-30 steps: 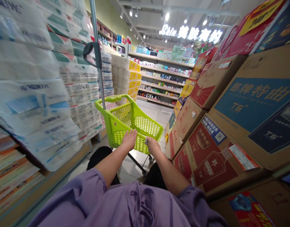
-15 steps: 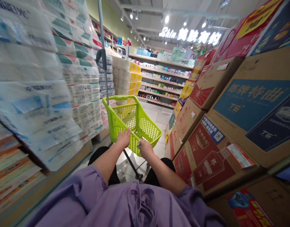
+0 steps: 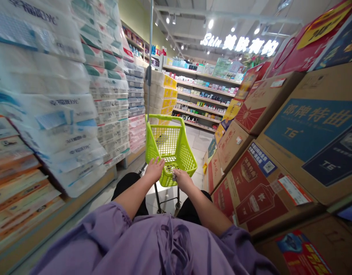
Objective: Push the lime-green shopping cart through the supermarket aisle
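Note:
In front of me stands a shopping cart with a lime-green plastic basket (image 3: pixel 181 149) on dark legs with wheels. Through its lattice walls the inside looks bare. My left hand (image 3: pixel 155 169) lies on the basket's near left side, fingers stretched out and slightly apart. At the near right edge is my right hand (image 3: pixel 184 179), its fingers closed. A small whitish, crumpled-looking thing (image 3: pixel 174 176) shows at those fingertips, too small to name. From the basket's far left corner a thin metal pole (image 3: pixel 150 46) rises upright, with a grey fitting partway up.
Stacked packs of tissue paper (image 3: pixel 69 114) line the left on a low platform. Cardboard cartons (image 3: pixel 302 114) are piled close on the right. Between them a tiled aisle (image 3: pixel 200 141) leads to shelves of small goods (image 3: pixel 201 97) beneath a lit sign (image 3: pixel 239 44).
The cart has swung round to point more straight down the aisle, and its pole has shifted right in view. Both hands have moved with it. The whole scene has slid slightly right.

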`<state>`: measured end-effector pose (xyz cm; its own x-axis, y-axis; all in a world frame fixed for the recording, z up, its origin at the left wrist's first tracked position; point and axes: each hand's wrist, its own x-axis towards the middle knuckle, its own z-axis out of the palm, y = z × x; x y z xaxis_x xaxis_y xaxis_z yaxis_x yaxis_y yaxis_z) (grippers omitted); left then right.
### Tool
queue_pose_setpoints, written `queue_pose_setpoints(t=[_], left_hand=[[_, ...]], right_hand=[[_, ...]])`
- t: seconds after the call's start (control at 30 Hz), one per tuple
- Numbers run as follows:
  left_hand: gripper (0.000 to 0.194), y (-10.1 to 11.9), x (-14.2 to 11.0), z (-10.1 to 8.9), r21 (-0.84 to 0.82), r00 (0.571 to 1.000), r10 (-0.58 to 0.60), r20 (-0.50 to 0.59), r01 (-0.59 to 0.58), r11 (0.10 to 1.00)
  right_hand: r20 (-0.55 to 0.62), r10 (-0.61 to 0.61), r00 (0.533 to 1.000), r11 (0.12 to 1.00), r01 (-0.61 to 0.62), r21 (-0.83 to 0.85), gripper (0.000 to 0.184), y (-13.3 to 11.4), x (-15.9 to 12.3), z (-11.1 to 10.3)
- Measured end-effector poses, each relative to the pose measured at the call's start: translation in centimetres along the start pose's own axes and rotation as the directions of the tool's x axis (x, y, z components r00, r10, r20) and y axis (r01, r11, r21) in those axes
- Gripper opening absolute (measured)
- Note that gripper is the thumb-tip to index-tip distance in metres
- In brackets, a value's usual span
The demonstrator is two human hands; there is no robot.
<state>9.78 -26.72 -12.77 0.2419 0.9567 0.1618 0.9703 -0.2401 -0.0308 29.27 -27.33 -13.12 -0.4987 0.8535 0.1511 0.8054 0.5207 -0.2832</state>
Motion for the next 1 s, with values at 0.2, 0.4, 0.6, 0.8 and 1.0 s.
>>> queue_pose_setpoints(t=[0.2, 0.4, 0.6, 0.8, 1.0], left_hand=[[0.065, 3.4, -2.3, 2.4, 0.038, 0.985, 0.17, -0.021, -0.169, 0.985], [0.066, 2.9, -2.7, 3.2, 0.056, 0.985, 0.163, -0.061, -0.16, 0.986], [0.065, 2.0, -1.6, 2.8, 0.039, 0.997, 0.072, -0.007, -0.072, 0.997], [0.073, 3.0, -1.4, 2.9, 0.062, 0.997, 0.07, 0.042, -0.073, 0.995], [0.076, 3.0, -2.0, 2.6, 0.054, 0.989, 0.147, 0.033, -0.149, 0.987]], right_hand=[[-0.037, 0.009, 0.999, 0.998, -0.011, -0.057, 0.048, 0.1, 0.6, 1.6], [-0.016, 0.046, 0.999, 0.996, -0.047, -0.069, 0.051, 0.6, 1.1, 1.1], [-0.056, 0.182, 0.982, 0.977, -0.187, -0.104, 0.051, 2.7, 0.4, -0.6], [-0.06, 0.134, 0.989, 0.985, -0.139, -0.098, 0.043, -0.2, 1.6, 1.1], [-0.056, 0.078, 0.995, 0.995, -0.081, -0.06, 0.045, 0.5, 1.4, 0.9]])
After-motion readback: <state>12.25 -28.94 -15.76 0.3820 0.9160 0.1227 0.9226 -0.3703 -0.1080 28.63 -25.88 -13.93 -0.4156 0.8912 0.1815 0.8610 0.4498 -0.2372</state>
